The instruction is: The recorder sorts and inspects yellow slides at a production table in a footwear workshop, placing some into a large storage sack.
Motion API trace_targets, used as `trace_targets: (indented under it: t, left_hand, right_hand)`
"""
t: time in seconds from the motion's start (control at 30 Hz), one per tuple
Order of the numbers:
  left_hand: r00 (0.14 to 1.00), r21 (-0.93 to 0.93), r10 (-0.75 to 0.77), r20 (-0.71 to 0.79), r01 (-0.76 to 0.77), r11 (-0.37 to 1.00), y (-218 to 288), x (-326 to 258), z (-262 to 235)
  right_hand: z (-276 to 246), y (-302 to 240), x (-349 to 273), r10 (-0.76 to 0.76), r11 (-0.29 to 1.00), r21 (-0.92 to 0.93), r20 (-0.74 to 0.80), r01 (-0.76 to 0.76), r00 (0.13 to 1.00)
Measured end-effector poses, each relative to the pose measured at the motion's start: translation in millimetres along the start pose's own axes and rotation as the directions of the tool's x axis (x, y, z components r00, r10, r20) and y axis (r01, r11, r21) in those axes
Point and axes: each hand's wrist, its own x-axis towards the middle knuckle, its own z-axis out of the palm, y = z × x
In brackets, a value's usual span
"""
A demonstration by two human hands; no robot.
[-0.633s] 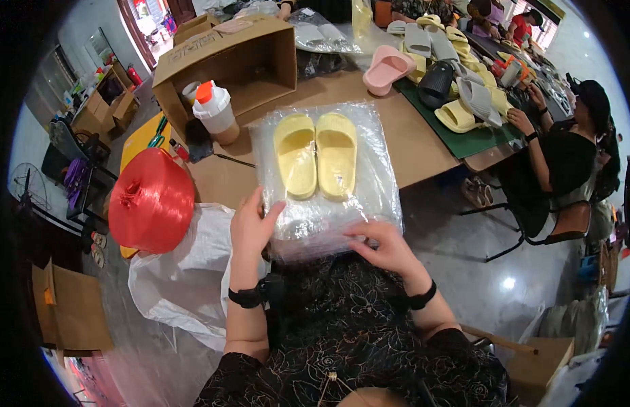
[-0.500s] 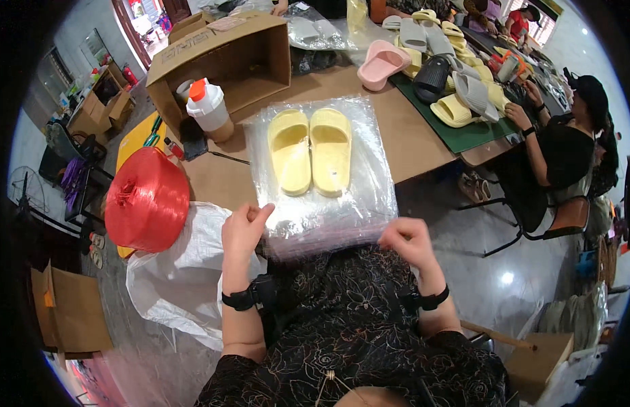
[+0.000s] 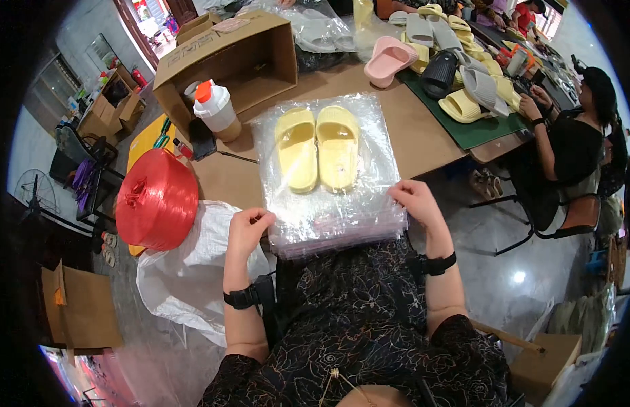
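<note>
A pair of pale yellow slide slippers (image 3: 338, 152) lies side by side, toe straps at the far end, on a stack of clear plastic bags (image 3: 308, 220) at the table's near edge. Whether a layer of plastic covers them, I cannot tell. At the stack's near left edge, my left hand (image 3: 246, 229) has thumb and fingers pinched together at the plastic. My right hand (image 3: 422, 203) is closed in a pinch on the right edge of the plastic, a little farther from me. Both hands are beside the slippers, not touching them.
An open cardboard box (image 3: 227, 68) lies on its side behind a white bottle with an orange cap (image 3: 217, 112). Left stands a red roll of plastic twine (image 3: 159, 200) above a white sack (image 3: 193, 271). More slippers (image 3: 474, 88) crowd the right, near a seated person (image 3: 573, 129).
My right hand has moved farther from me, up the right edge of the plastic. My left hand has shifted slightly nearer to me. The whole view has moved a little.
</note>
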Motion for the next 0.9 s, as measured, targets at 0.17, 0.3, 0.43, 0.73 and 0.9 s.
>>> trace_targets:
  t: [0.17,0.3,0.43,0.73,0.9]
  left_hand:
    - [0.999,0.001,-0.050,-0.017,0.050,0.999,-2.5,-0.9,-2.9]
    - [0.953,0.088,0.111,-0.283,-0.089,0.992,4.9,-9.3,3.1]
    - [0.957,-0.010,0.142,-0.254,-0.149,0.989,20.9,-9.8,3.5]
    - [0.973,0.010,-0.131,0.189,0.132,0.991,17.1,-11.7,21.8]
    - [0.991,-0.152,-0.075,0.115,0.092,0.984,31.4,-6.4,13.5]
  right_hand:
    - [-5.3,-3.1,-0.6,0.003,1.000,0.013,0.067,-0.004,0.998]
    - [-7.1,-6.4,-5.1,0.058,0.996,0.058,0.044,-0.060,0.997]
    - [-9.2,-7.2,-2.6,0.091,0.984,0.154,0.007,-0.091,0.996]
    - [-10.1,6.0,-1.5,0.056,0.995,0.079,0.031,-0.058,0.998]
    - [-21.0,-8.0,4.7,0.047,0.999,0.011,0.068,-0.048,0.997]
